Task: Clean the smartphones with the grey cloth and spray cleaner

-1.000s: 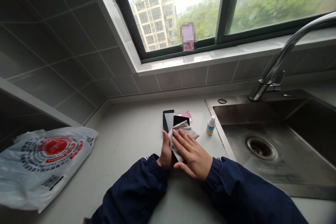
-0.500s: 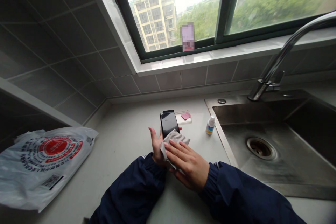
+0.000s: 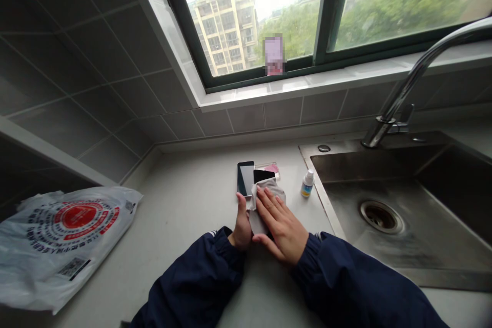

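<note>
My left hand point(image 3: 241, 226) holds a dark-screened smartphone point(image 3: 264, 175) from below, thumb up along its left side. A light grey cloth point(image 3: 275, 188) covers most of that phone, so only its far end shows. With fingers stretched out, my right hand point(image 3: 280, 228) presses the cloth onto the phone. Just behind my left thumb, a second phone point(image 3: 245, 177) with a pale edge lies on the counter. Beyond the held phone is a clear phone case point(image 3: 277, 164) with a pink slip point(image 3: 271, 168) on it, both partly hidden.
A small white bottle point(image 3: 307, 184) with a blue and yellow label stands right of my hands, beside the steel sink point(image 3: 331, 205). A chrome faucet point(image 3: 400, 82) arches over the sink. At the left lies a printed white plastic bag point(image 3: 38, 277). A window sill point(image 3: 249, 93) runs behind.
The held phone has turned and shifted right, exposing the second phone on the counter. The cloth now covers more of the held phone, and my right hand has slid over it.
</note>
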Demonstrator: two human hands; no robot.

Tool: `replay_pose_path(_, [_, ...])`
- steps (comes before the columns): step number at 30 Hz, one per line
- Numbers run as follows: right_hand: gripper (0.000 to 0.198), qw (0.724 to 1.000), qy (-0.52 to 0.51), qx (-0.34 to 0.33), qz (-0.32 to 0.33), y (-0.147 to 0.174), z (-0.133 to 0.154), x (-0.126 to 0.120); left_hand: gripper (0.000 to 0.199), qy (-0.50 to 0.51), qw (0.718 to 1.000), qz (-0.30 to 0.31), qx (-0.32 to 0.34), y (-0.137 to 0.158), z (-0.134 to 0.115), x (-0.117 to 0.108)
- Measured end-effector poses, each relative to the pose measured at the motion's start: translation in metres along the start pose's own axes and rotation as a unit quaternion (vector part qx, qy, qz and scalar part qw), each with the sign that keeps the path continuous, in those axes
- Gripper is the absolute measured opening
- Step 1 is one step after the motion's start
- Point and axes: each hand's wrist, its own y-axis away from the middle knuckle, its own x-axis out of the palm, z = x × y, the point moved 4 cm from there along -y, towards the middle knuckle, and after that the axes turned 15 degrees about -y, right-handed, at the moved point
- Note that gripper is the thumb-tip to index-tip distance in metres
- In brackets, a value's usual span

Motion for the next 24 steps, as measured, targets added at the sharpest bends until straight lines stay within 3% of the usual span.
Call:
replay_pose_path(6, [0.077, 0.998, 0.007, 0.02, -0.059, -0.001, -0.01, -0.007, 0.07, -0.09, 0.992, 0.023, 0.079, -0.002, 0.004, 0.007])
replay_pose_path(13, [0.077, 0.996, -0.009, 0.034, -0.082, -0.002, -0.013, -0.009, 0.073, -0.084, 0.996, 0.017, 0.038, 0.001, 0.011, 0.003])
replay_pose_path(17, [0.076, 0.996, -0.017, 0.039, -0.077, 0.0, -0.012, -0.005, 0.076, -0.085, 0.995, -0.003, 0.058, 0.0, 0.006, 0.006])
replay_pose_path(24, [0.074, 0.999, -0.012, 0.03, -0.04, 0.002, 0.003, 0.001, 0.078, 0.005, 1.0, -0.002, 0.021, -0.001, 0.0, 0.007])
